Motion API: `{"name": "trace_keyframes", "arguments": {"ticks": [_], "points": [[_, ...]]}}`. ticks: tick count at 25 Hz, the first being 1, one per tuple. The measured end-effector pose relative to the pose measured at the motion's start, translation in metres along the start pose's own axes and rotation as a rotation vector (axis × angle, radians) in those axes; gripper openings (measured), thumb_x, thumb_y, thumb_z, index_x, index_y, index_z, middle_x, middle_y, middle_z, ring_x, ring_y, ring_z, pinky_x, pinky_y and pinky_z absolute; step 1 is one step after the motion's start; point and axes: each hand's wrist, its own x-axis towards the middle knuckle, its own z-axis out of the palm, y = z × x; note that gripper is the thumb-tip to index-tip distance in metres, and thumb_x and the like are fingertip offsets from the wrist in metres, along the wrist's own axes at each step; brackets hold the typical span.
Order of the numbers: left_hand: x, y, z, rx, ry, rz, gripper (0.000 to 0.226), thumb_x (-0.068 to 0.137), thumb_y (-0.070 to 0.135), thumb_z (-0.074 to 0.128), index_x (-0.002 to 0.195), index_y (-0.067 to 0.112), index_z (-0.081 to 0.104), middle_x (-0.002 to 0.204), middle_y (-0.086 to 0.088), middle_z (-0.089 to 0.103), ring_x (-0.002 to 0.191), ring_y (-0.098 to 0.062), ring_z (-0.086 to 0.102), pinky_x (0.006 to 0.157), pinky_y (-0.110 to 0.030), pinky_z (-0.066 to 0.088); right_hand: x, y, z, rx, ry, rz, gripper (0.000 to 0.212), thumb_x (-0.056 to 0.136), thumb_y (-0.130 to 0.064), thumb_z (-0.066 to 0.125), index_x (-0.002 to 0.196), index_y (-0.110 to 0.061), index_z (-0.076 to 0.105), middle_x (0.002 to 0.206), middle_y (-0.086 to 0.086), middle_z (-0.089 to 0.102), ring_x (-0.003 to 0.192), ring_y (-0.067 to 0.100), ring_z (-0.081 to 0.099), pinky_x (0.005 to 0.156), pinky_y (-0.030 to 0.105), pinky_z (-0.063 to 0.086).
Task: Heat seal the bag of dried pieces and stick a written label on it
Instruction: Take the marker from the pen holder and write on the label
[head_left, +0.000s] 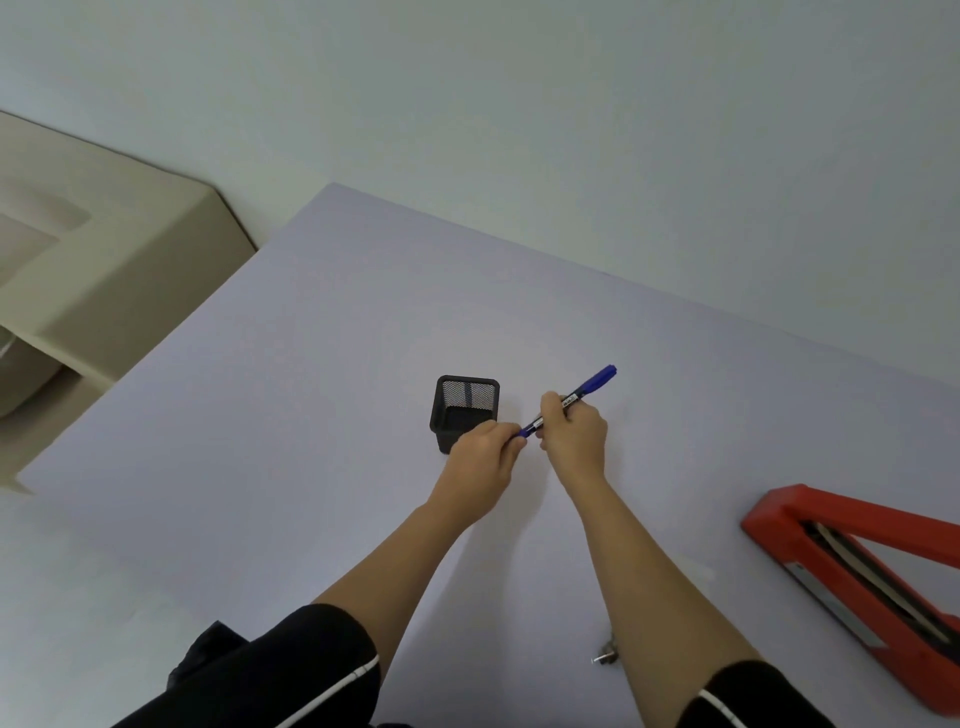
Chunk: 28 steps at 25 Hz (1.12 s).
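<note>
A blue marker pen (587, 391) is held slanted above the table, its far end pointing up and to the right. My right hand (574, 428) grips the barrel in the middle. My left hand (480, 462) pinches the near blue end (523, 431) of the pen with its fingertips. Just left of the hands stands a black mesh pen holder (465, 405), partly hidden by my left hand. A red heat sealer (857, 571) lies at the right edge with its arm raised. No bag or label shows.
The pale table (311, 415) runs back to a white wall. A beige cabinet (104, 249) stands off the table's left side. A small metal clip (608, 656) lies near my right forearm.
</note>
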Motion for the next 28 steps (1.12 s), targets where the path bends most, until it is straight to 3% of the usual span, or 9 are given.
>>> {"name": "trace_keyframes", "arguments": {"ticks": [6, 8, 11, 14, 22, 28], "points": [[-0.024, -0.001, -0.002, -0.137, -0.032, -0.081, 0.023, 0.096, 0.017, 0.046, 0.108, 0.009, 0.064, 0.08, 0.002, 0.052, 0.069, -0.005, 0.045, 0.065, -0.005, 0.034, -0.015, 0.017, -0.009, 0.031, -0.179, 0.123, 0.027, 0.086, -0.026, 0.056, 0.063, -0.01, 0.058, 0.056, 0.003, 0.061, 0.048, 0.011, 0.055, 0.052, 0.025, 0.046], [-0.024, -0.002, -0.005, -0.257, -0.038, -0.185, 0.021, 0.095, 0.019, 0.048, 0.104, 0.012, 0.065, 0.076, 0.004, 0.054, 0.067, -0.005, 0.046, 0.064, -0.007, 0.036, -0.015, 0.017, -0.008, 0.039, -0.194, 0.12, 0.027, 0.087, -0.025, 0.055, 0.064, -0.012, 0.059, 0.056, 0.002, 0.062, 0.049, 0.011, 0.057, 0.051, 0.023, 0.047], [-0.027, -0.005, -0.007, -0.502, -0.058, -0.331, 0.016, 0.092, 0.022, 0.054, 0.096, 0.014, 0.067, 0.072, 0.002, 0.056, 0.067, -0.01, 0.048, 0.068, -0.022, 0.043, -0.02, 0.018, -0.004, 0.061, -0.176, 0.111, 0.025, 0.086, -0.018, 0.053, 0.064, -0.011, 0.06, 0.055, 0.004, 0.061, 0.049, 0.013, 0.058, 0.05, 0.021, 0.047], [-0.03, -0.014, -0.007, -0.541, -0.091, -0.355, 0.015, 0.09, 0.027, 0.057, 0.088, 0.015, 0.067, 0.073, -0.003, 0.058, 0.068, -0.012, 0.05, 0.07, -0.029, 0.046, -0.025, 0.02, 0.0, 0.049, -0.167, 0.117, 0.024, 0.085, -0.015, 0.051, 0.064, -0.008, 0.061, 0.053, 0.005, 0.061, 0.046, 0.012, 0.057, 0.05, 0.02, 0.048], [-0.036, -0.022, -0.006, -0.576, -0.29, -0.423, 0.032, 0.095, 0.03, 0.048, 0.085, 0.01, 0.07, 0.064, 0.005, 0.05, 0.06, -0.008, 0.043, 0.063, -0.019, 0.041, -0.037, 0.031, -0.004, 0.067, -0.157, 0.113, 0.026, 0.086, -0.012, 0.05, 0.06, -0.009, 0.056, 0.05, 0.006, 0.058, 0.038, 0.008, 0.053, 0.042, 0.017, 0.046], [-0.035, -0.019, 0.005, -0.695, -0.345, -0.616, 0.041, 0.099, 0.036, 0.034, 0.073, 0.013, 0.057, 0.062, 0.002, 0.045, 0.055, -0.009, 0.036, 0.057, -0.021, 0.034, -0.042, 0.039, -0.001, 0.043, -0.146, 0.077, 0.027, 0.088, -0.014, 0.052, 0.063, -0.01, 0.057, 0.052, 0.005, 0.06, 0.039, 0.007, 0.056, 0.043, 0.013, 0.048]]}}
